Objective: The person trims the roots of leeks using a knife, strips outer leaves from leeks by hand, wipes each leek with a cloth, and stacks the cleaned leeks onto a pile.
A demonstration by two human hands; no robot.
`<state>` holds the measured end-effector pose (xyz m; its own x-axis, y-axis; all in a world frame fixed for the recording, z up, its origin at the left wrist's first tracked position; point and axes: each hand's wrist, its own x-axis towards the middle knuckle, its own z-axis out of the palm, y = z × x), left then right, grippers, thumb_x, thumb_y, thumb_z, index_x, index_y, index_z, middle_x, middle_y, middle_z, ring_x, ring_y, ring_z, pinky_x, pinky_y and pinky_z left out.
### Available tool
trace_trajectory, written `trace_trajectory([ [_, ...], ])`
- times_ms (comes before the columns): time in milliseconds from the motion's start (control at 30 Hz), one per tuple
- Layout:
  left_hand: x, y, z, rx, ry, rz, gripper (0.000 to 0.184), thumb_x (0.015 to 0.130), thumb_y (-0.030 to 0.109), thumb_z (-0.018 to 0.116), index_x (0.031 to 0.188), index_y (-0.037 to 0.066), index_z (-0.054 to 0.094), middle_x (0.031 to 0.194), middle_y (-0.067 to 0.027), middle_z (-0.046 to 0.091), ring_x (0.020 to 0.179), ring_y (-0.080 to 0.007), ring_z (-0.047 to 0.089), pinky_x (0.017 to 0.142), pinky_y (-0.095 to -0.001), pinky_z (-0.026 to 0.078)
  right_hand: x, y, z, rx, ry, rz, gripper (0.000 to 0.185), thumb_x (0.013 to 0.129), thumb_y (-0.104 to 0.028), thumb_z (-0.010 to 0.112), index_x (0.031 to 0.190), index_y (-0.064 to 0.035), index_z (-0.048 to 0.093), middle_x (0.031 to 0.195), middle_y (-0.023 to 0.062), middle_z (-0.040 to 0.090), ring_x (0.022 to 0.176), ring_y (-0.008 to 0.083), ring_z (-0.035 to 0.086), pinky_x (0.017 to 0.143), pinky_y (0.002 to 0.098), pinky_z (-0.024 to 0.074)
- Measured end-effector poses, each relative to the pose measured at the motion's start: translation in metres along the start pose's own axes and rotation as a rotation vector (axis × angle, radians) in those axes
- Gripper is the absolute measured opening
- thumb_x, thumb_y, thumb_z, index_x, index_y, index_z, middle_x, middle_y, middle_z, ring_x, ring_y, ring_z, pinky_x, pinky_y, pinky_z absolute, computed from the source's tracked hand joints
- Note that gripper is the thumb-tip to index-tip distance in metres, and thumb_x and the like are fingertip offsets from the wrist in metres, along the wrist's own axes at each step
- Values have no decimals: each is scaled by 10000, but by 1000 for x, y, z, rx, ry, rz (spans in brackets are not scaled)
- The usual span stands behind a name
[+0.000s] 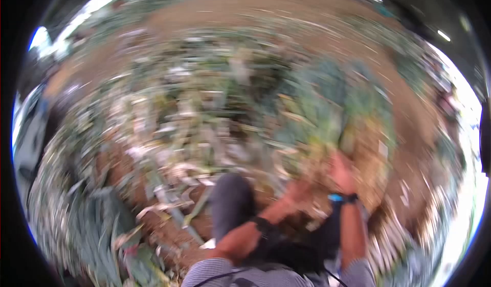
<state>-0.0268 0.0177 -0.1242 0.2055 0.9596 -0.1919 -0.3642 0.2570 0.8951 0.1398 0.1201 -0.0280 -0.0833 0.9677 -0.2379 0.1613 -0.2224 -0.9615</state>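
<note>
Motion blur softens the whole head view. My left hand (298,192), with a dark band at its wrist, is low beside the root end of a leek bundle (322,90). Close by on its right, my right hand (341,172), with a blue and black band at the wrist, reaches to the lower part of that bundle and seems to touch it. The fingers of both hands are smeared, so their grip is unclear. A second leek bundle (371,141) lies right against the first, its pale root end toward me.
A wide heap of loose leeks and cut leaves (204,97) spreads ahead and to the left. More leeks (97,230) lie at lower left, and others (394,246) at lower right. Brown soil (220,8) runs along the back. My bent knee (232,200) is between heap and body.
</note>
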Motion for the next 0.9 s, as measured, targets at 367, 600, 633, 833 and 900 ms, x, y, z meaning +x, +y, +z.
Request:
trace_trajectory([
  [367,-44,27,-26,174,69,-115,279,1012,282,551,1050,8,595,738,-35,573,652,-110,541,565,-326,428,68,61,38,-26,-96,-34,282,929,-338,638,886,-67,572,681,6,496,551,115,497,449,297,423],
  [600,-29,-3,-22,210,96,-93,337,977,314,596,1080,-5,561,728,-47,560,626,-124,507,536,-329,392,61,57,43,120,-18,36,199,896,-258,685,903,-109,553,709,-12,457,580,98,463,478,274,392],
  [633,-39,13,-18,119,108,-142,338,973,309,598,1083,-8,559,727,-45,555,626,-121,500,536,-327,388,53,61,44,22,0,-147,188,903,-253,670,936,-97,571,702,-15,448,580,92,458,478,270,391],
  [833,-11,-32,-20,-312,139,189,424,981,319,594,1303,58,509,908,-27,612,789,-155,598,660,-321,489,42,38,7,83,242,-187,485,936,-110,588,1393,-7,460,1255,149,542,987,252,565,778,356,502],
  [900,-33,17,-18,67,103,47,432,958,350,612,1270,55,564,948,-71,628,846,-187,604,724,-345,491,31,39,-41,15,364,-268,458,933,-156,605,1362,-33,499,1168,138,591,947,276,595,767,385,512],
])
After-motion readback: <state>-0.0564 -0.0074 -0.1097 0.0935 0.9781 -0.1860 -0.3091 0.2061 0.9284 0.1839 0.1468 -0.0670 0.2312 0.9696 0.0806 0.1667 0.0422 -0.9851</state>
